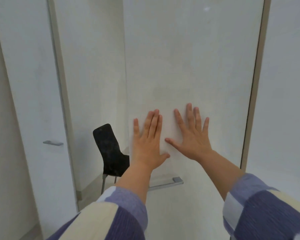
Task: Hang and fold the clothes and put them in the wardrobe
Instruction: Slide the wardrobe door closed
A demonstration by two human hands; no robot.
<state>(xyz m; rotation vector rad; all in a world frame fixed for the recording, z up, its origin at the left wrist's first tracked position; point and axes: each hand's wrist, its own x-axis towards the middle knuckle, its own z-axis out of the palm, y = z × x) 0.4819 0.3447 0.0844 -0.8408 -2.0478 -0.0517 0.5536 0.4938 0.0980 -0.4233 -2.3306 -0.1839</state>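
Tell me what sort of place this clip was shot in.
Probably a bedroom or dressing area at a built-in wardrobe: both hands, left and right, press flat on a tall white door with a metal bar handle; a black chair stands beside it.

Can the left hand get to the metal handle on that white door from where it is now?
Probably yes: the left hand lies flat on the white door, the metal handle just below its forearm, nothing between.

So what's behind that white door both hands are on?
Nothing shows: the white door hides what is behind it. Left hand and right hand lie flat on it. Past its left edge stands a black chair.
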